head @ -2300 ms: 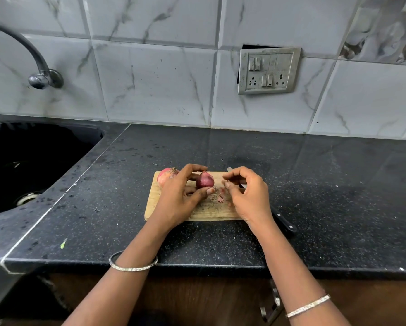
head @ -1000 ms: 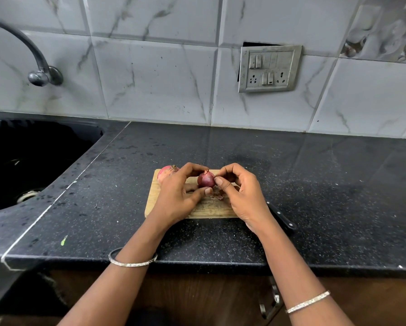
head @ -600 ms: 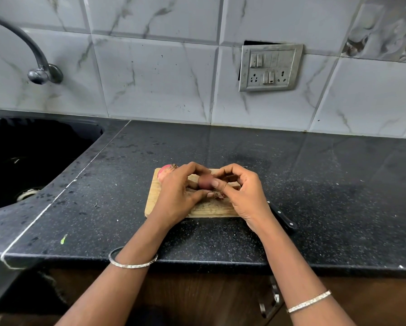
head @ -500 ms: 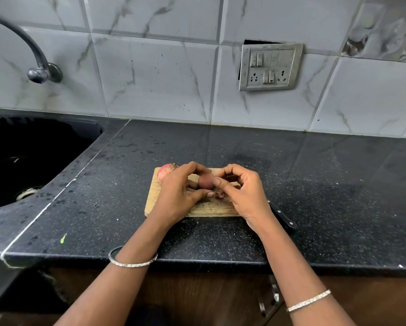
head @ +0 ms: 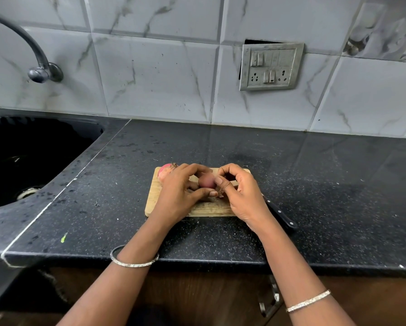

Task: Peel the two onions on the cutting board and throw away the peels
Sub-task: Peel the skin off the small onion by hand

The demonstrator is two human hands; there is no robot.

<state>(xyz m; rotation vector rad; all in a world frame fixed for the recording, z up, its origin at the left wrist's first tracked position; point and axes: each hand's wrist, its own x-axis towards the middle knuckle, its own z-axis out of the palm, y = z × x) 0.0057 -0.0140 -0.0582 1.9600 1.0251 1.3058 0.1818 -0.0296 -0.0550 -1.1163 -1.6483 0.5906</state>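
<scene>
A small purple onion (head: 206, 180) is held just above the wooden cutting board (head: 153, 198). My left hand (head: 178, 196) grips it between thumb and fingers. My right hand (head: 242, 196) pinches the onion's right side with thumb and forefinger. A second onion (head: 165, 171), pinkish with a root tuft, lies at the board's far left corner, partly hidden behind my left hand. Small bits of peel (head: 220, 196) lie on the board under my fingers.
A black-handled knife (head: 280, 214) lies on the dark counter at the board's right edge, partly under my right hand. A black sink (head: 21, 161) with a tap (head: 38, 71) is at the left. A switch panel (head: 271, 67) is on the tiled wall.
My right hand came in from beside the board and closed its fingertips on the onion's right side. My left hand kept hold and turned the onion a little.
</scene>
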